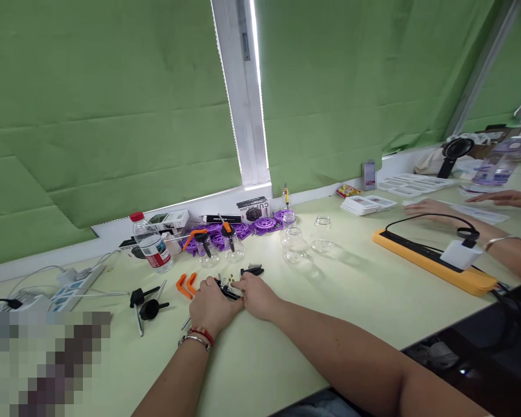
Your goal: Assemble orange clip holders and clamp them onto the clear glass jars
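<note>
My left hand (215,308), with a red bracelet and a metal bangle at the wrist, is closed over a long black part (230,292) low on the table. My right hand (259,296) meets it from the right, fingers curled at the part's far end; what they pinch, if anything, is hidden. Several small brass-coloured pieces (231,280) lie just beyond the fingertips. A black piece with a metal spring (253,269) is behind my right hand. Two orange curved handles (186,285) lie left of my left hand, and black funnel-like pieces (150,308) with rods are farther left.
Behind the hands stand glass jars (294,246), two jars with black tops (232,246), purple plastic parts (264,225) and a red-capped bottle (153,243). A yellow power strip (434,263) crosses the right side. Another person's hands (432,209) rest at the far right.
</note>
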Motion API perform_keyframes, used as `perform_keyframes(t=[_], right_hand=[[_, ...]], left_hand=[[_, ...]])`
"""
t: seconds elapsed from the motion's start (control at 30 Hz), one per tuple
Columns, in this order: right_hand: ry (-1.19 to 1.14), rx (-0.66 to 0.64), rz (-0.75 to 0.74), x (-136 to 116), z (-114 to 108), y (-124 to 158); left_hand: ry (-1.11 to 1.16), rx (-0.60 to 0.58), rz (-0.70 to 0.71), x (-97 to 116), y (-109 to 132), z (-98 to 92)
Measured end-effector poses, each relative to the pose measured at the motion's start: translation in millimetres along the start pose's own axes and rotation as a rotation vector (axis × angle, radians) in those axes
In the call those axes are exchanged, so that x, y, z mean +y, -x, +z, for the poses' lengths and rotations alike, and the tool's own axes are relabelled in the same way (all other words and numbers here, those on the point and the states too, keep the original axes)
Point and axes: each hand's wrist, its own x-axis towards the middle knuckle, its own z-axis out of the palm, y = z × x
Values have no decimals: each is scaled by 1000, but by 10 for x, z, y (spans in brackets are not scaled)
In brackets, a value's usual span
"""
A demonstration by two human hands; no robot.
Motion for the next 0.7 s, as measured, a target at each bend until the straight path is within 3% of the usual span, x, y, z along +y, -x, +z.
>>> perform_keyframes(t=[0.4,0.57,0.7], right_hand=[[-16,-28,-13,3,-3,-3],[-62,1,68,17,12,-49],[-68,-8,25,31,35,-62]], left_hand=[[-9,-8,1,-4,-12,12],[-6,8,7,-7,-2,9],[-13,21,15,-12,8,16]])
